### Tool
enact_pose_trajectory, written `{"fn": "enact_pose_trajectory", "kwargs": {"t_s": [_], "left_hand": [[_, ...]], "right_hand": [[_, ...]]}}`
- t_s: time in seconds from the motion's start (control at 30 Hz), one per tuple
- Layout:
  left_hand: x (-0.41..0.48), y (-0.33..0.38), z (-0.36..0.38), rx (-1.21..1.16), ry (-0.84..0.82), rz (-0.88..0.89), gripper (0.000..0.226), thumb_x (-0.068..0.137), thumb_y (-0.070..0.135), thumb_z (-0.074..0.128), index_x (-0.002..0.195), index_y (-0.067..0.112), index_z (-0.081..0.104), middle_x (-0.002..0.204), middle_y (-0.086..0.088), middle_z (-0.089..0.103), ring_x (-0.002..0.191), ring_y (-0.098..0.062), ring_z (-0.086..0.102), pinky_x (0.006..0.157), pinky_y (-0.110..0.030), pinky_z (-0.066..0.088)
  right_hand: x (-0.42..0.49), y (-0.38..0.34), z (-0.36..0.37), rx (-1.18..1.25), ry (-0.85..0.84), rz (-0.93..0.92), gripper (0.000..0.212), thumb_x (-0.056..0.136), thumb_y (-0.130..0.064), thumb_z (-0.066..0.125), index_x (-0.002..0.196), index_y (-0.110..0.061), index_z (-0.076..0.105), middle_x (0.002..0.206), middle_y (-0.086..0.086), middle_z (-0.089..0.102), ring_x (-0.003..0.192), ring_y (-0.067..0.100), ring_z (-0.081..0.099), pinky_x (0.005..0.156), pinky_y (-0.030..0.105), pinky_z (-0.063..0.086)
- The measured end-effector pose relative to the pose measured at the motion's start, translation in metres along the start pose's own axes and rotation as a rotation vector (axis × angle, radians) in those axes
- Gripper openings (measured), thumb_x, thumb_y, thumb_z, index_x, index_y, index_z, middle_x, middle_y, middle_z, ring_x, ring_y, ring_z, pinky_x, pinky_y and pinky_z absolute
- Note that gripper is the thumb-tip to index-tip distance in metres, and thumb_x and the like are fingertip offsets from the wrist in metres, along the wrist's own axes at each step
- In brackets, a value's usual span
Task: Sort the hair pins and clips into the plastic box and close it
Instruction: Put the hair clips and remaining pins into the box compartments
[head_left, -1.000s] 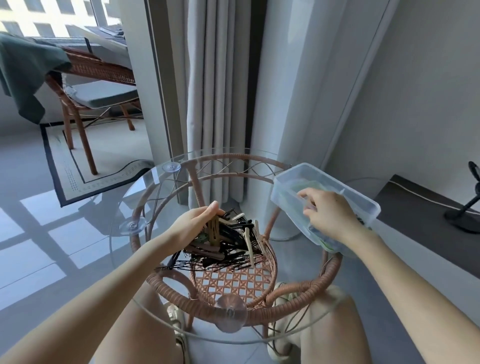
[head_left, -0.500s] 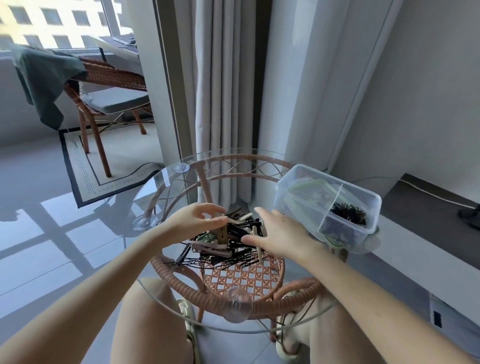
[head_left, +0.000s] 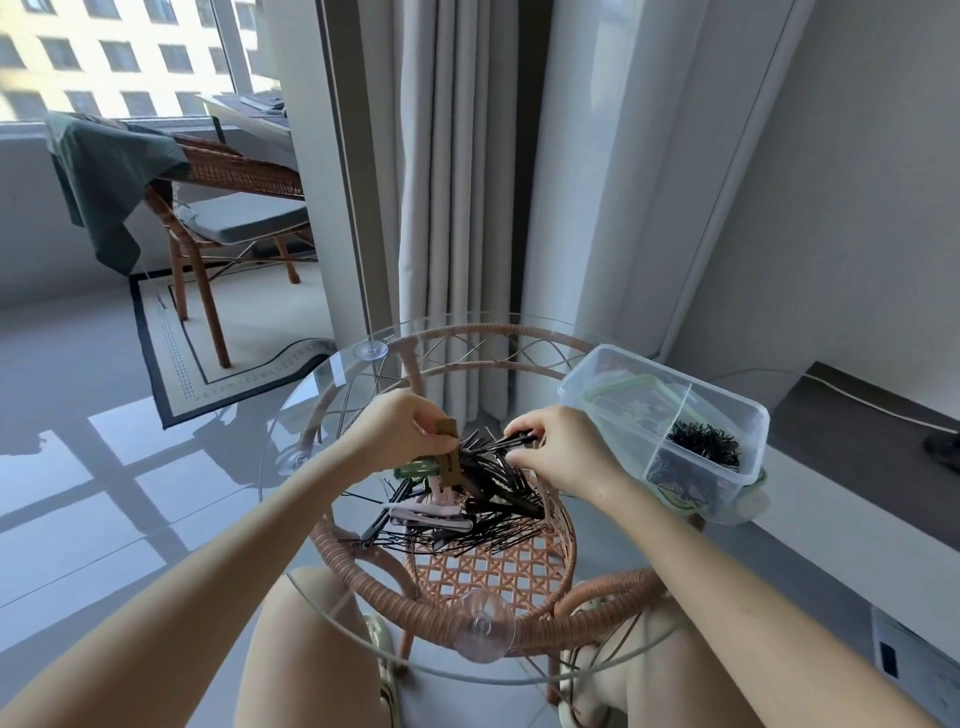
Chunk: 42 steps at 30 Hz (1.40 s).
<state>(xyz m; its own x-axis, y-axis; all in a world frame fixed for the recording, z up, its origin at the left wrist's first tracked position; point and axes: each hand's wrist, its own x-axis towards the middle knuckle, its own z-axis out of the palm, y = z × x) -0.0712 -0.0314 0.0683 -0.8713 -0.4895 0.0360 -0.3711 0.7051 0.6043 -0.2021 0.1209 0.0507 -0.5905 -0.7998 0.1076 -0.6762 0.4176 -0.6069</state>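
Left hand (head_left: 397, 434): pinches a brown clip (head_left: 451, 462).
Right hand (head_left: 563, 454): pinches black pins (head_left: 514, 441).
Risk: they look tangled, so more may drag along and drop (box (head_left: 748, 415) sits at the counter (head_left: 332, 374) edge).

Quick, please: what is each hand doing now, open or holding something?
Left hand: pinches a brown clip.
Right hand: pinches black hair pins.

head cam | looks forward-down | close over glass table (head_left: 322, 395) | single view

The hair pins (head_left: 470, 538) are black. The clips (head_left: 423, 512) are pink, brown and green. The plastic box (head_left: 670, 415) is clear.
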Motion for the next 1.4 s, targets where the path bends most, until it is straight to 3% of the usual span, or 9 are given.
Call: {"fn": "enact_pose_trajectory", "kwargs": {"t_s": [0.23,0.33,0.63,0.83,0.9,0.97,1.07,1.23,1.4], "left_hand": [[0.001,-0.002,-0.009,-0.063,0.049,-0.067,0.012,0.073,0.016,0.074,0.085,0.015,0.077,0.078,-0.003,0.074,0.069,-0.016,0.062,0.066,-0.029,0.053],[0.003,0.001,-0.013,-0.113,0.066,-0.104,0.008,0.073,0.016,0.075,0.080,0.020,0.076,0.063,0.008,0.069,0.060,-0.013,0.057,0.055,-0.016,0.046],[0.015,0.026,-0.035,-0.430,0.148,-0.151,0.011,0.072,0.004,0.075,0.080,0.012,0.074,0.057,0.010,0.070,0.051,-0.001,0.063,0.055,-0.008,0.052],[0.040,0.079,-0.030,-0.563,0.174,-0.044,0.007,0.074,0.005,0.073,0.077,0.011,0.072,0.074,-0.006,0.071,0.059,-0.010,0.065,0.061,-0.016,0.058],[0.060,0.101,-0.019,-0.577,0.223,0.019,0.005,0.072,0.007,0.075,0.077,0.008,0.073,0.077,-0.012,0.073,0.067,-0.019,0.070,0.072,-0.033,0.060],[0.080,0.121,-0.003,-0.532,0.285,0.082,0.007,0.071,0.011,0.074,0.076,0.006,0.075,0.080,-0.021,0.073,0.072,-0.027,0.069,0.079,-0.046,0.057],[0.106,0.147,0.025,-0.360,0.348,0.128,0.015,0.073,0.017,0.072,0.080,0.005,0.075,0.078,-0.019,0.072,0.064,-0.018,0.055,0.064,-0.028,0.049],[0.119,0.152,0.064,-0.017,0.040,0.153,0.018,0.076,0.015,0.068,0.089,0.004,0.074,0.068,-0.007,0.061,0.053,-0.016,0.048,0.043,-0.021,0.035],[0.117,0.136,0.064,0.061,-0.116,0.152,0.036,0.075,0.011,0.071,0.111,0.009,0.066,0.115,-0.006,0.067,0.102,-0.021,0.064,0.090,-0.027,0.048]], "right_hand": [[0.001,-0.001,-0.055,0.059,0.386,-0.030,0.024,0.078,-0.011,0.068,0.101,-0.007,0.072,0.084,0.006,0.070,0.070,0.018,0.062,0.070,0.030,0.054],[0.022,0.022,-0.079,0.020,0.576,0.083,0.023,0.079,-0.012,0.068,0.100,-0.002,0.070,0.090,0.014,0.072,0.076,0.029,0.067,0.074,0.037,0.055],[0.043,0.057,-0.071,-0.236,0.197,0.327,0.017,0.084,-0.012,0.060,0.079,-0.003,0.073,0.085,0.014,0.075,0.074,0.025,0.070,0.072,0.038,0.058],[0.030,0.059,-0.089,-0.228,0.400,0.251,0.025,0.087,-0.011,0.054,0.065,-0.005,0.062,0.064,0.013,0.061,0.067,0.034,0.055,0.059,0.027,0.039],[0.021,0.063,-0.098,-0.229,0.468,0.211,0.025,0.086,-0.011,0.054,0.065,0.000,0.064,0.060,0.016,0.061,0.064,0.037,0.055,0.055,0.028,0.038],[0.011,0.066,-0.104,-0.234,0.518,0.166,0.026,0.083,-0.009,0.054,0.060,0.000,0.061,0.055,0.019,0.058,0.061,0.040,0.052,0.051,0.031,0.037],[-0.001,0.072,-0.110,-0.236,0.522,0.122,0.022,0.084,-0.011,0.053,0.068,-0.002,0.066,0.062,0.013,0.066,0.062,0.033,0.060,0.053,0.032,0.045],[-0.011,0.075,-0.108,-0.206,0.479,0.130,0.020,0.088,-0.020,0.055,0.077,-0.013,0.070,0.068,0.004,0.069,0.067,0.027,0.063,0.059,0.035,0.053],[-0.014,0.064,-0.107,-0.246,0.477,0.089,0.019,0.090,-0.017,0.055,0.083,-0.012,0.071,0.072,0.004,0.070,0.065,0.022,0.061,0.049,0.021,0.036]]}}
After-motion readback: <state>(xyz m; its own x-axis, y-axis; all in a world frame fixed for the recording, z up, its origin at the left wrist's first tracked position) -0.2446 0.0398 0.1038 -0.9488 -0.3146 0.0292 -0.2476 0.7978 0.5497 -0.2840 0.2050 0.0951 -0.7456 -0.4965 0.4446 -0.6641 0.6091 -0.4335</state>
